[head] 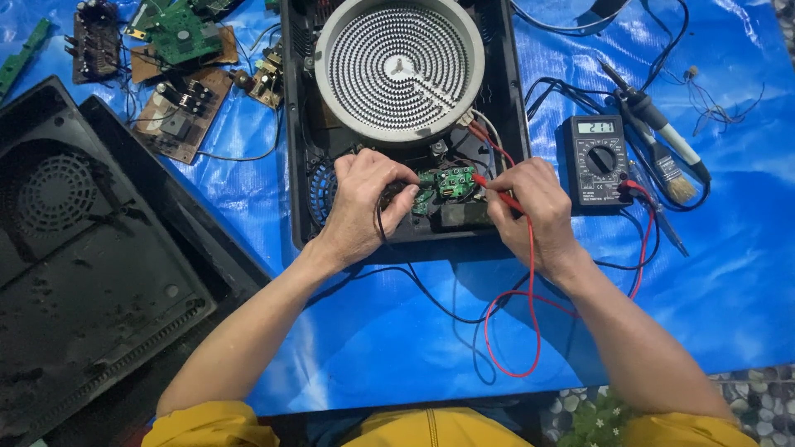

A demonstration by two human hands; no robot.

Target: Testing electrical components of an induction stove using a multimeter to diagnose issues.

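Head view: the board (451, 184) sits in the cooker (513, 99), just below the coil (399, 62); left hand (362, 203) pinches a black probe at the board's left edge; right hand (534, 207) grips the red probe (495, 192), tip on the board; the meter (598, 161) lies right of the cooker.

The left hand (362, 203) is hiding the black probe's tip, the black cover (83, 273) is running off the left edge, and the multimeter (598, 161) digits are too small.
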